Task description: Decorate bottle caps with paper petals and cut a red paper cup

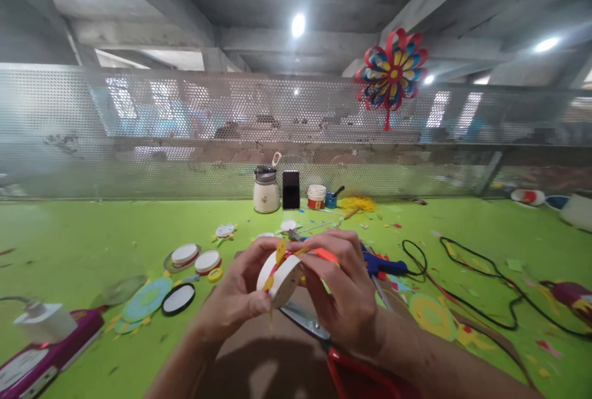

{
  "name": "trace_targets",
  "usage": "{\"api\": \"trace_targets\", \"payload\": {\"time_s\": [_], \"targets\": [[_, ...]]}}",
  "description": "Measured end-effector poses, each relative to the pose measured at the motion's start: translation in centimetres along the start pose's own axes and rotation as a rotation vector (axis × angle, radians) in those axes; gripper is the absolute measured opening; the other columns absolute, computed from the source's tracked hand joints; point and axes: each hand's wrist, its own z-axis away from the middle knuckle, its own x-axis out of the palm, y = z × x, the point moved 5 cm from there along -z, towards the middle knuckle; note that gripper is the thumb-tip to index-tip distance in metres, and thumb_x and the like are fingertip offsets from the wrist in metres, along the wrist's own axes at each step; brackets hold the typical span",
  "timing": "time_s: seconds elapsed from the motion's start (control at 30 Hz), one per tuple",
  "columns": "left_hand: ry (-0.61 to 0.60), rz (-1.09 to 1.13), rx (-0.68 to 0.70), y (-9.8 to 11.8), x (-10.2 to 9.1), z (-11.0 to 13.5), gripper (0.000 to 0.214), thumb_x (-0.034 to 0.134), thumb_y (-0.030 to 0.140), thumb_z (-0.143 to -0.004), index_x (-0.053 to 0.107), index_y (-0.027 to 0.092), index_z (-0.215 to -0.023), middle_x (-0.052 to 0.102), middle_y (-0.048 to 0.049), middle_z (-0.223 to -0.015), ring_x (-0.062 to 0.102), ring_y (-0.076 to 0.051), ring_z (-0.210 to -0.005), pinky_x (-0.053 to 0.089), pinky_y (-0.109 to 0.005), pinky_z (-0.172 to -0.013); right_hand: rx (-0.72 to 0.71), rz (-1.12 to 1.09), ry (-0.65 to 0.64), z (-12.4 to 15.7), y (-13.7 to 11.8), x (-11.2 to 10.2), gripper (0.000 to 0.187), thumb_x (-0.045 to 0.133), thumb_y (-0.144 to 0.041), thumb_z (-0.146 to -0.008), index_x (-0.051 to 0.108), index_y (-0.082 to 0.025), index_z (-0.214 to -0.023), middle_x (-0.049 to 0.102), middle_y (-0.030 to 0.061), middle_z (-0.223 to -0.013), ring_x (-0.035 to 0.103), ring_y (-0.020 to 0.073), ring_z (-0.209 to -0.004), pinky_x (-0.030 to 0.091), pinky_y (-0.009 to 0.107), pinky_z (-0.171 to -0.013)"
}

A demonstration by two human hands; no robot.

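Note:
My left hand (231, 297) is wrapped round the edge of a short white round drum or lid (285, 283), tilted on its side, with its thumb on the lower rim. Yellow cut pieces (280, 252) stick out from the drum's edge, with a bit of pink-red between. My right hand (345, 291) has its fingers closed at the drum's far right edge, on a yellow strip (303, 250). Below lie scissors (303, 320) with red handles, partly hidden by my right hand. A blue glue gun (386, 265) rests behind that hand.
White discs (185, 254), a black-rimmed lid (178, 298) and a pale blue disc (147, 300) lie left. A power strip (62, 343) is nearest left. Black cable (490, 319) loops right. A jar-shaped bottle (266, 194) and phone (291, 190) stand before the perforated screen (222, 109).

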Motion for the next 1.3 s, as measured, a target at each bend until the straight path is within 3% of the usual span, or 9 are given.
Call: {"api": "trace_targets", "payload": {"time_s": [0.3,0.57,0.77,0.97,1.3], "targets": [[0.08,-0.002,-0.026,-0.4,-0.6,0.0,0.055,0.081,0.051,-0.063,0.072,0.028,-0.112,0.069,-0.0088,-0.111,0.061,-0.028,-0.102,0.048,-0.031,-0.083,-0.059,0.01,0.0,-0.3,-0.2,-0.2,0.037,0.055,0.006,-0.08,0.061,-0.009,-0.113,0.061,0.0141,-0.114,0.055,0.0258,-0.105,0.051,0.048,-0.089],[0.141,-0.021,-0.032,-0.4,-0.7,-0.3,0.052,0.084,0.052,-0.058,0.077,0.025,-0.102,0.069,-0.0057,-0.101,0.061,-0.023,-0.089,0.046,-0.027,-0.077,-0.043,0.056,-0.034,0.1,0.3,0.1,0.031,0.054,0.002,-0.081,0.061,-0.009,-0.109,0.056,0.016,-0.113,0.052,0.0278,-0.105,0.05,0.051,-0.089],[0.126,0.04,-0.066,-0.9,-0.4,-0.2,0.054,0.084,0.05,-0.059,0.075,0.025,-0.105,0.069,-0.0052,-0.099,0.061,-0.021,-0.084,0.046,-0.026,-0.073,-0.027,0.032,-0.022,0.3,0.4,0.3,0.032,0.053,0.002,-0.081,0.059,-0.011,-0.109,0.056,0.0142,-0.113,0.053,0.0259,-0.103,0.051,0.049,-0.088],[0.099,0.088,-0.105,-1.1,-0.3,-0.2,0.057,0.084,0.05,-0.06,0.073,0.024,-0.109,0.07,-0.0072,-0.102,0.063,-0.026,-0.091,0.048,-0.029,-0.074,-0.016,0.035,-0.016,0.4,0.4,0.3,0.034,0.053,0.002,-0.08,0.059,-0.014,-0.11,0.056,0.013,-0.113,0.053,0.0257,-0.102,0.052,0.048,-0.087],[0.064,0.101,-0.083,-1.1,-0.5,-0.3,0.054,0.085,0.047,-0.06,0.073,0.028,-0.11,0.069,-0.0031,-0.105,0.062,-0.018,-0.089,0.046,-0.025,-0.078,-0.003,0.05,-0.031,0.5,0.1,0.4,0.031,0.055,0.002,-0.081,0.059,-0.012,-0.108,0.058,0.0139,-0.11,0.052,0.0272,-0.102,0.051,0.049,-0.087]]}}
